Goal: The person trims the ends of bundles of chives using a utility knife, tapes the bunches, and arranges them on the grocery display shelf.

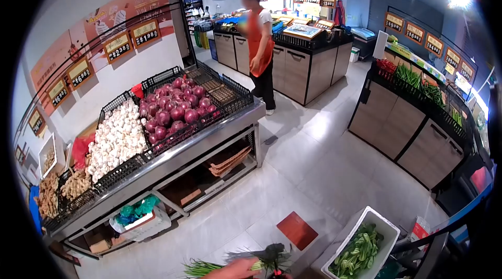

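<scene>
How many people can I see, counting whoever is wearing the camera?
2: a person in an orange apron beside the counter, and the camera wearer, whose hand holds long green stalks at the bottom edge. Others may be hidden.

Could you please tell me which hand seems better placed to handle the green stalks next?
Probably the left hand: it extends from the lower edge and appears to hold the green stalks, whereas the right hand is not clearly visible.

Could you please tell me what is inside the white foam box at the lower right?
The white foam box holds leafy greens, visible through its open top. They cover the bottom, so whatever may lie beneath them cannot be seen.
</scene>
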`<state>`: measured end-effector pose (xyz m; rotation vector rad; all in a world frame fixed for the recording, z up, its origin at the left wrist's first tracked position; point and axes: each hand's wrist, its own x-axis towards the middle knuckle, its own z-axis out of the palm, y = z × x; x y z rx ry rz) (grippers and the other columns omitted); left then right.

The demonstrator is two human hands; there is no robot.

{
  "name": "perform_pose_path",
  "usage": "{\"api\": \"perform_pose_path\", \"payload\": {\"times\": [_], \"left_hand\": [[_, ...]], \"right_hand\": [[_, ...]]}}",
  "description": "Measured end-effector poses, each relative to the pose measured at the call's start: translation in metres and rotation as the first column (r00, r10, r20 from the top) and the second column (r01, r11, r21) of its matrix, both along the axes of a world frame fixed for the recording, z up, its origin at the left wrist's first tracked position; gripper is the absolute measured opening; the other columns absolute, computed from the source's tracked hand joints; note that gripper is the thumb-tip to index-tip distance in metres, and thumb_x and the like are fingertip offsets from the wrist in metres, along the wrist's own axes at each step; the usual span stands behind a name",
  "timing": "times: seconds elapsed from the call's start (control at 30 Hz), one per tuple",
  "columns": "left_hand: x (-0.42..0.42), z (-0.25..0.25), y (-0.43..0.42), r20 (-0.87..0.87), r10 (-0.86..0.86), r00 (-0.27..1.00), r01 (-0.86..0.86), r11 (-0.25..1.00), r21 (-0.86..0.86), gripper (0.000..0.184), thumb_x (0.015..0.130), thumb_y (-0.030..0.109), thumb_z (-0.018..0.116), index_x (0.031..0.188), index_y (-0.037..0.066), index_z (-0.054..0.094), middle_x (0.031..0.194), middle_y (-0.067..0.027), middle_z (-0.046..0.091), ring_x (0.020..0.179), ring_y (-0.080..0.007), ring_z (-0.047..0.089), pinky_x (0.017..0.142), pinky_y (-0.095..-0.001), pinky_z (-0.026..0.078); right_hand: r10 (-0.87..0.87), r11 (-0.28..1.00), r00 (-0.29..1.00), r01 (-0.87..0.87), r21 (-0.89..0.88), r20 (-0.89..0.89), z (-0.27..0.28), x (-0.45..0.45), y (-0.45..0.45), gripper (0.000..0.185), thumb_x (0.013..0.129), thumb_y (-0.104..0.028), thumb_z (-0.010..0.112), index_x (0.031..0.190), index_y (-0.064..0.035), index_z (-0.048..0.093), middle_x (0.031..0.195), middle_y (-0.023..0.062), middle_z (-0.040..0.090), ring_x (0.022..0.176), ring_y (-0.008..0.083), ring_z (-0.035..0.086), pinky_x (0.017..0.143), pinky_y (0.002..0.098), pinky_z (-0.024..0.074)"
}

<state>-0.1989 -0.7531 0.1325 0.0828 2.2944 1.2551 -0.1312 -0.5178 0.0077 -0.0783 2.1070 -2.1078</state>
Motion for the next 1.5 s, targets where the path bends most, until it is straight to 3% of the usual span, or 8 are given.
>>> {"api": "perform_pose_path", "payload": {"times": [0.2,0.23,0.4,0.47,0.53,0.6,0.77,1.5], "left_hand": [[0.004,-0.066,-0.051,-0.220,0.011,0.975,-0.017,1.000,-0.024,0.036,0.085,0.026,0.074,0.111,0.005,0.062,0.089,-0.0142,0.068,0.078,-0.0260,0.062,0.072,-0.0385,0.050],[-0.015,0.012,-0.068,0.074,-0.215,0.974,0.222,0.968,-0.114,0.030,0.094,0.032,0.053,0.112,0.008,0.056,0.092,-0.0196,0.065,0.089,-0.0373,0.064,0.078,-0.0436,0.049],[-0.034,0.007,-0.131,-0.093,-0.133,0.987,0.135,0.991,0.011,0.040,0.093,0.040,0.061,0.108,0.003,0.059,0.089,-0.0221,0.067,0.083,-0.0397,0.065,0.073,-0.0466,0.051],[-0.061,-0.004,-0.159,-0.111,-0.063,0.992,0.075,0.992,0.101,0.034,0.095,0.034,0.061,0.110,0.003,0.061,0.093,-0.0132,0.067,0.088,-0.0233,0.063,0.078,-0.0412,0.051],[-0.085,0.008,-0.169,0.658,0.213,0.723,-0.658,0.502,0.560,0.022,0.093,0.020,0.066,0.104,0.003,0.061,0.088,-0.0028,0.064,0.084,-0.0143,0.060,0.075,-0.0381,0.051],[-0.111,0.023,-0.188,-0.297,-0.008,0.955,0.098,0.953,0.288,0.022,0.094,0.025,0.064,0.101,0.004,0.060,0.077,0.0019,0.055,0.067,-0.0130,0.050,0.060,-0.0253,0.044],[-0.135,0.104,-0.191,0.096,0.096,0.991,-0.128,0.892,0.433,0.018,0.089,0.019,0.068,0.082,0.006,0.056,0.066,0.0025,0.052,0.060,-0.0062,0.048,0.055,-0.0229,0.038],[-0.070,0.194,-0.112,0.104,-0.069,0.992,-0.002,0.826,0.563,0.029,0.078,0.019,0.076,0.089,0.003,0.055,0.066,-0.0018,0.052,0.055,-0.0109,0.049,0.053,-0.0253,0.038]], "right_hand": [[-0.075,0.953,0.944,0.163,-0.255,0.323,0.058,-0.005,-0.040,0.015,0.093,0.003,0.058,0.107,-0.0023,0.058,0.072,0.0010,0.054,0.062,0.0091,0.051,0.056,0.0251,0.0407],[-0.082,0.954,0.962,0.152,-0.259,0.262,0.055,-0.007,-0.049,0.015,0.092,0.002,0.060,0.106,-0.0023,0.058,0.075,0.0006,0.056,0.066,0.0088,0.052,0.060,0.0242,0.0422],[-0.045,0.878,0.999,0.052,0.476,-0.026,0.080,-0.020,-0.096,0.019,0.084,-0.016,0.073,0.094,-0.0057,0.061,0.068,0.0010,0.061,0.062,0.0117,0.057,0.059,0.0307,0.0490],[-0.040,0.946,0.989,0.084,0.313,-0.143,0.086,-0.045,-0.124,0.024,0.085,-0.014,0.070,0.105,-0.0056,0.061,0.070,0.0076,0.061,0.061,0.0162,0.057,0.058,0.0340,0.0481],[-0.055,0.910,0.995,0.087,0.406,-0.089,0.110,-0.063,-0.146,0.022,0.087,-0.008,0.067,0.107,-0.0041,0.058,0.073,0.0065,0.060,0.063,0.0132,0.057,0.059,0.0309,0.0472],[-0.070,0.956,0.988,0.105,0.273,-0.136,0.114,-0.088,-0.161,0.019,0.088,-0.007,0.066,0.105,-0.0039,0.058,0.068,0.0065,0.058,0.060,0.0112,0.055,0.056,0.0305,0.0461],[-0.025,0.879,0.919,0.207,0.430,-0.392,0.182,-0.133,-0.194,0.024,0.085,-0.007,0.071,0.105,-0.0047,0.058,0.068,0.0103,0.058,0.056,0.0166,0.058,0.053,0.0293,0.0462],[0.183,0.919,0.706,0.125,0.374,-0.684,0.242,-0.116,-0.120,0.031,0.073,-0.002,0.074,0.098,-0.0052,0.056,0.080,0.0097,0.062,0.066,0.0278,0.065,0.053,0.0351,0.0482]]}}
